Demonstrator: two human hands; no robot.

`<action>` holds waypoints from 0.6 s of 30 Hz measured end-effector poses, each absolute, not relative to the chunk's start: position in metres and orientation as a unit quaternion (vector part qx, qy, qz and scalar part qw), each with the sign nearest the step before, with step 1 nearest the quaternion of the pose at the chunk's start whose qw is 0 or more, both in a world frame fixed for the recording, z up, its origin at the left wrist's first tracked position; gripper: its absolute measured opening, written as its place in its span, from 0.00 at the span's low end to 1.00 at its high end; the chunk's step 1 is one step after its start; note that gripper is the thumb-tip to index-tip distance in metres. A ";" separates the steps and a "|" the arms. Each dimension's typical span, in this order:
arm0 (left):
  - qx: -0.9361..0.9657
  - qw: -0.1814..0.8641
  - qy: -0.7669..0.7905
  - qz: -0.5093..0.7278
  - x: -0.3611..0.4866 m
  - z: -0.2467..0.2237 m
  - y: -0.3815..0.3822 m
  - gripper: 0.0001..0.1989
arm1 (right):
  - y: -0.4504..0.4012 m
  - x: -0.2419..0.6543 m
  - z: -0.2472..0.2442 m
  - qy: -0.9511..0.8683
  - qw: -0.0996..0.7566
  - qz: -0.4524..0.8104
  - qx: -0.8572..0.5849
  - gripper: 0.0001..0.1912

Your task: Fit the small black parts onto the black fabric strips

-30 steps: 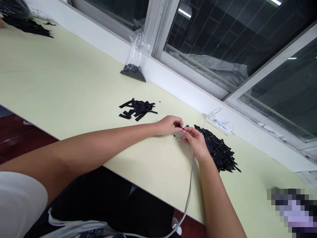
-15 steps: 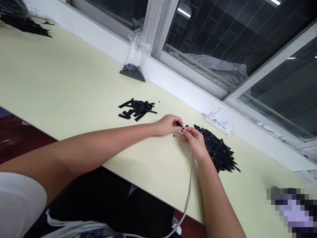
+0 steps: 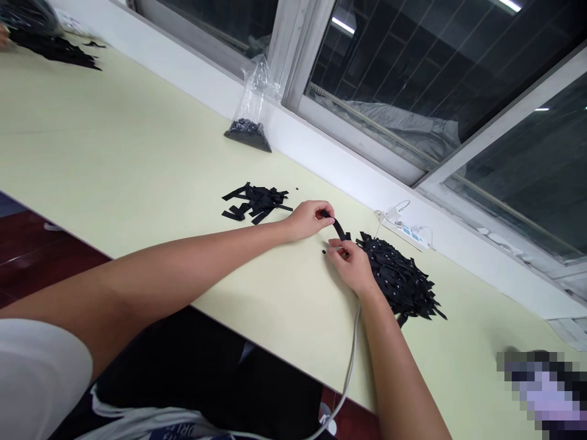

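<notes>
Left hand (image 3: 308, 220): we see it closed in a pinch on one end of a black strip (image 3: 338, 228), lifted just off the bench (image 3: 137, 159). The strip slopes down to the right toward the large heap of black strips (image 3: 403, 278). Right hand (image 3: 349, 264): palm down, fingertips closed on something small at the bench surface; we cannot tell what it is. A small black ring (image 3: 324, 250) lies just left of those fingertips.

Risk, as we judge it: the strip is held by one end only, so a loosened pinch would drop it onto the heap, where it would be lost among like pieces; a brushing finger could roll the ring away.

Pose: both forearms reach far across the bench, wrists low, hands near each other. A smaller pile of strips (image 3: 257, 201) lies to the left.
</notes>
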State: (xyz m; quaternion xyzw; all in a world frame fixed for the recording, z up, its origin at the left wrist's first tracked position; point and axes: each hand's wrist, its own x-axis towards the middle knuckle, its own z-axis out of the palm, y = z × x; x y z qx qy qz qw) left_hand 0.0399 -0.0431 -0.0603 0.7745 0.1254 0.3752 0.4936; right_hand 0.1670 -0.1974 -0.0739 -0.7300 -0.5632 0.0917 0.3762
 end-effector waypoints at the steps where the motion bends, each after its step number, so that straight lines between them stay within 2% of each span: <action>1: 0.772 0.487 0.135 0.385 0.040 -0.060 -0.040 0.04 | -0.197 0.165 -0.074 -0.589 0.348 0.070 -0.726 0.12; 4: 0.770 0.472 0.154 0.401 0.040 -0.062 -0.034 0.03 | -0.195 0.161 -0.074 -0.630 0.305 0.043 -0.713 0.11; 11: 0.785 0.463 0.155 0.382 0.039 -0.064 -0.035 0.04 | -0.194 0.163 -0.072 -0.640 0.268 0.017 -0.720 0.10; 18: 0.794 0.460 0.152 0.366 0.037 -0.063 -0.038 0.03 | -0.190 0.166 -0.076 -0.624 0.262 0.018 -0.736 0.07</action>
